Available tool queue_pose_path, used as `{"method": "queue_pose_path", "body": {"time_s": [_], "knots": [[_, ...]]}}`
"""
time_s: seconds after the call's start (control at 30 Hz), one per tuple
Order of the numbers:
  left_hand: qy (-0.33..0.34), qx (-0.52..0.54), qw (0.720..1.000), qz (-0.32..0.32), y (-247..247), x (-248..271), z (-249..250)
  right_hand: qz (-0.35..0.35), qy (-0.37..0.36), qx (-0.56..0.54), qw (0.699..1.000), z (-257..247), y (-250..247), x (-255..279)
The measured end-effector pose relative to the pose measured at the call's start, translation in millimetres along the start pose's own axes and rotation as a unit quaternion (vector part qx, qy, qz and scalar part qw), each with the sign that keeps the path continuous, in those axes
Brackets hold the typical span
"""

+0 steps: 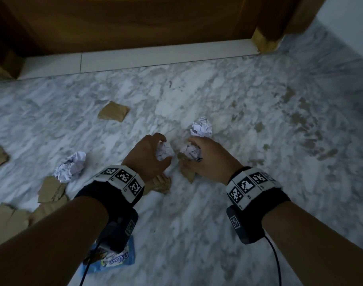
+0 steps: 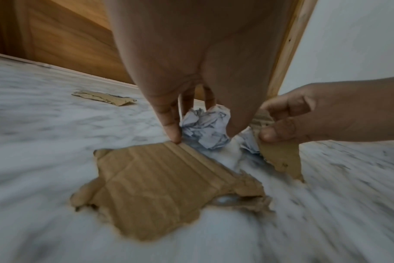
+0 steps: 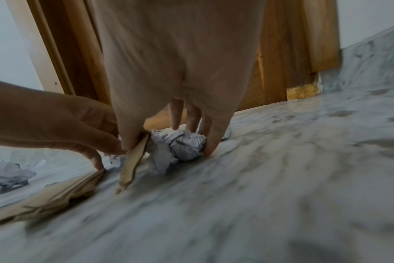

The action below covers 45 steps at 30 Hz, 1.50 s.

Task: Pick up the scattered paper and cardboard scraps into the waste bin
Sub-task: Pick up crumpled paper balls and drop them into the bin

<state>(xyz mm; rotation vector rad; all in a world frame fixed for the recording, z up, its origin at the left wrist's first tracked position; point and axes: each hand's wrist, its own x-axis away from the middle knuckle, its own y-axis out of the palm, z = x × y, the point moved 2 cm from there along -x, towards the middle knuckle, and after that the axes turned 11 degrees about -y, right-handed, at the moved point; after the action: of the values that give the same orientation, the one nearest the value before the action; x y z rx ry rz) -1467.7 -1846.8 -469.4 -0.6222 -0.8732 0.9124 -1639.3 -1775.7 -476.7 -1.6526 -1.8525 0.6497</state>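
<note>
the left hand (image 1: 148,155) curled around a crumpled paper ball (image 1: 165,150) on the marble floor (image 1: 238,203), its thumb tip touching the edge of a flat torn cardboard piece (image 2: 160,188) lying under the wrist. the right hand (image 1: 205,159) was closed over a second paper ball (image 3: 182,147) while its thumb pinched a cardboard scrap (image 3: 133,165) against it, the scrap's lower end dragging on the floor. a third ball (image 1: 201,126) lay just beyond the right hand, a fourth (image 1: 70,167) to the left, with more cardboard pieces (image 1: 113,114) scattered around. no waste bin showed in any view.

the risk seemed to sit in the right hand: two things under one grip, and the stiff scrap held only near its top could slip out on the lift. the left ball looked loosely cupped and might roll free.
</note>
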Motion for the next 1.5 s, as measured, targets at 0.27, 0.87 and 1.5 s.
{"method": "queue_pose_path", "body": {"time_s": [0.27, 0.87, 1.5], "knots": [[-0.001, 0.007, 1.0, 0.013, -11.5, 5.6, 8.3, 0.021, 0.021, 0.048, 0.998, 1.8, -4.8, 14.0], [0.061, -0.122, 0.99, -0.029, 16.7, -39.4, 110.7, 0.13, 0.096, -0.054, 0.985, 52.8, -43.0, 61.3], [0.031, -0.116, 0.991, -0.062, 30.7, -41.4, 100.5, 0.112, 0.078, -0.054, 0.989, 53.2, -39.3, 67.8]]}}
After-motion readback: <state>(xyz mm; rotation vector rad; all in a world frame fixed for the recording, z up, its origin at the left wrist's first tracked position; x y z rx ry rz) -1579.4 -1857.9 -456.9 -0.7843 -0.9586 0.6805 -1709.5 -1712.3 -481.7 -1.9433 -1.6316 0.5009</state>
